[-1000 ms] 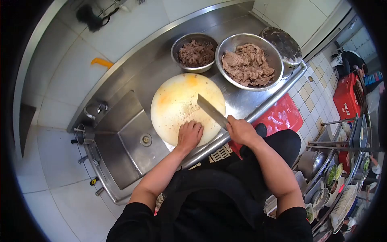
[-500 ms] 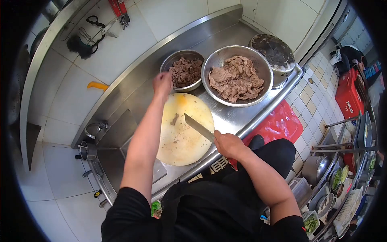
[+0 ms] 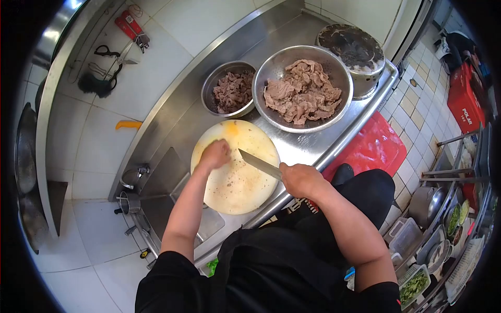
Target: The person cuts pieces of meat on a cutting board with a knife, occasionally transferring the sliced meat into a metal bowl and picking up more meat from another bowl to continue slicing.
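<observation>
My right hand (image 3: pixel 301 180) grips a knife (image 3: pixel 261 166) with a broad blade, held over the right side of a round, pale yellow cutting board (image 3: pixel 240 195). At the board's upper left is my left hand (image 3: pixel 216 153), its fingers curled closed; whatever they hold, if anything, is hidden. Small meat crumbs and stains dot the board. Beyond it stands a smaller steel bowl (image 3: pixel 211 86) with cut pieces of brown cooked meat (image 3: pixel 233 93). To its right, a large steel colander (image 3: pixel 266 68) holds bigger slices of cooked meat (image 3: pixel 303 94).
A lidded pot with a blackened top (image 3: pixel 350 48) stands at the counter's far right. A sink (image 3: pixel 156 185) with a tap (image 3: pixel 136 176) is at left. Scissors (image 3: pixel 122 60) hang on the tiled wall. Shelves with food containers (image 3: pixel 415 284) stand at right, near a red crate (image 3: pixel 464 99).
My left hand has come back from the smaller bowl to the board. The dark meat scrap that lay there is out of sight. The knife stays nearly in place.
</observation>
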`<state>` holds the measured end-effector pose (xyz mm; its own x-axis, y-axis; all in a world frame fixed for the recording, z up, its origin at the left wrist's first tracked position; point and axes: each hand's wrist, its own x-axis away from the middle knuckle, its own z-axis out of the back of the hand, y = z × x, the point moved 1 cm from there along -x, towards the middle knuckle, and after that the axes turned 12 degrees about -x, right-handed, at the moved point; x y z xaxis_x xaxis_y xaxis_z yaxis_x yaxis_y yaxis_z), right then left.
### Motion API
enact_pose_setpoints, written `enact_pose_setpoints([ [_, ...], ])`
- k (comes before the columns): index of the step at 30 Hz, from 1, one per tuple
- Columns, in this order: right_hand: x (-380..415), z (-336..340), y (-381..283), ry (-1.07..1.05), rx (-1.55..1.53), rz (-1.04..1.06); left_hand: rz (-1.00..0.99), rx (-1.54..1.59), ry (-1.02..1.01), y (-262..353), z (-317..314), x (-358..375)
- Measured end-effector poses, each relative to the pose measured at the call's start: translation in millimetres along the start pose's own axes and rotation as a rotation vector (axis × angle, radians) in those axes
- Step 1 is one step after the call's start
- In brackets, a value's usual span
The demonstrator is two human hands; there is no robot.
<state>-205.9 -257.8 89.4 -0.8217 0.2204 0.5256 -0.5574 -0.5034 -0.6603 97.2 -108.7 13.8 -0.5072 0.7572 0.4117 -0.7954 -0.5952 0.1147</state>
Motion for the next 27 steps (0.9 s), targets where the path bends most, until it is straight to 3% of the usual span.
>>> enact_pose_setpoints([
  [4, 0, 2, -1, -0.022, 0.006, -0.016, 0.011, 0.068, 0.085, -16, -7, 12],
  [6, -1, -1, 1, -0.028, -0.007, -0.02, 0.092, 0.404, 0.091, -29, 5, -4],
  [8, -2, -3, 2, -0.028, -0.002, -0.03, -0.008, 0.779, 0.256, -45, 17, -38],
  [10, 0, -4, 1, -0.032, -0.012, -0.04, -0.029, 0.75, 0.398, -20, 66, -50],
  [12, 0, -8, 3, -0.027, -0.002, -0.039, -0.013, 0.501, 0.617, 12, 100, -56],
  [15, 2, -8, 1, -0.022, -0.002, -0.039, -0.188, 0.487, 0.631, 59, 108, -86],
  [17, 2, -9, 0, -0.02, -0.009, -0.043, -0.318, 0.396, 0.459, 114, 114, -80],
  [21, 0, -15, 1, -0.023, -0.019, -0.052, -0.548, 0.092, 0.377, 189, 88, -98],
  [27, 10, -16, -6, -0.039, -0.019, -0.056, -0.481, 0.207, 0.518, 255, 92, -157],
])
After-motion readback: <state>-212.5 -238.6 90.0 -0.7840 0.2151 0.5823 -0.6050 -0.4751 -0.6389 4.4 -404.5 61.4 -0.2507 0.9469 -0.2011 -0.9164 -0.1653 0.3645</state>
